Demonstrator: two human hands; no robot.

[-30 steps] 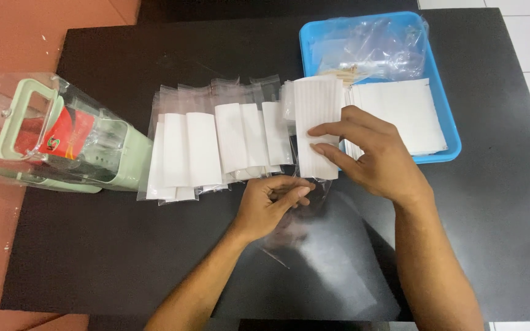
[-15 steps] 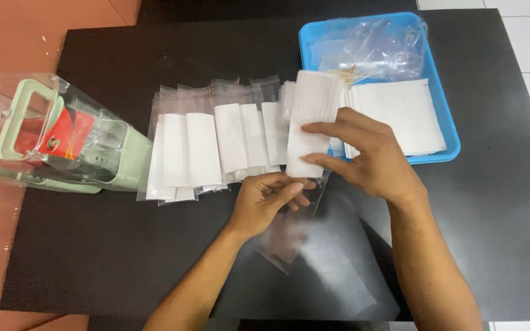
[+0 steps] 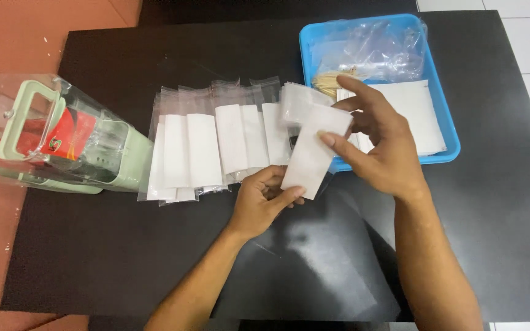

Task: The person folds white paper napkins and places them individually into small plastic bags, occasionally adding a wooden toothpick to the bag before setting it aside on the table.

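Observation:
My right hand (image 3: 378,141) holds a folded white paper strip (image 3: 311,153) by its upper end, tilted, above the black table (image 3: 118,257). My left hand (image 3: 265,202) pinches the strip's lower end together with what looks like a clear plastic sleeve. Just left lies a row of several clear sleeves with white paper inside (image 3: 216,144), fanned side by side. Behind my right hand is a blue tray (image 3: 443,116) holding white sheets, crumpled clear plastic and a bundle of thin wooden sticks (image 3: 329,79).
A pale green appliance with a handle inside a clear plastic bag (image 3: 50,138) lies on its side at the table's left edge. Orange floor shows at the left, white tiles at the right.
Both hands lifted the white strip off the table and tilted it; my right hand moved up toward the tray and my left hand shifted onto the strip's lower end.

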